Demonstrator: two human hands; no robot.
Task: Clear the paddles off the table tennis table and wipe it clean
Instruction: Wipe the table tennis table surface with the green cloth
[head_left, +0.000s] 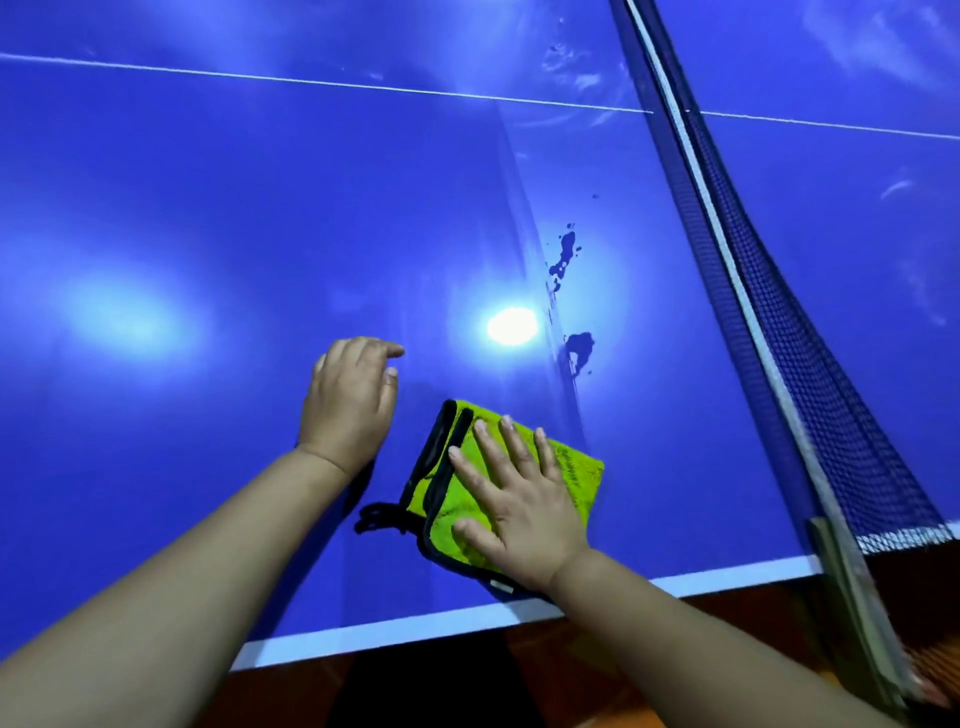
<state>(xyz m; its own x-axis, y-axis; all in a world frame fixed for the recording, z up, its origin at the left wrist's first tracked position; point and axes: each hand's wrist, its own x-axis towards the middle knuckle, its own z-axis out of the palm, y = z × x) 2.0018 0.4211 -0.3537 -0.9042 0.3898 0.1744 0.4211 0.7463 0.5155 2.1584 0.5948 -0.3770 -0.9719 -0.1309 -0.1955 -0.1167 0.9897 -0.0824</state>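
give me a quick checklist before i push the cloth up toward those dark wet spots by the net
1. Grip on the cloth: right hand presses it with flat, spread fingers. Ok.
2. Cloth lies folded and flat on the table. Ok.
3. Path to the dark wet spots: nothing lies between them and the cloth. Ok.
4. Spots wiped: not yet, they sit beside the net. Not ok.
5. Left hand out of the way: it rests on the table left of the cloth, holding nothing. Ok.
6. Paddles off the table: none in view, but much of the table is out of frame. Cannot tell.
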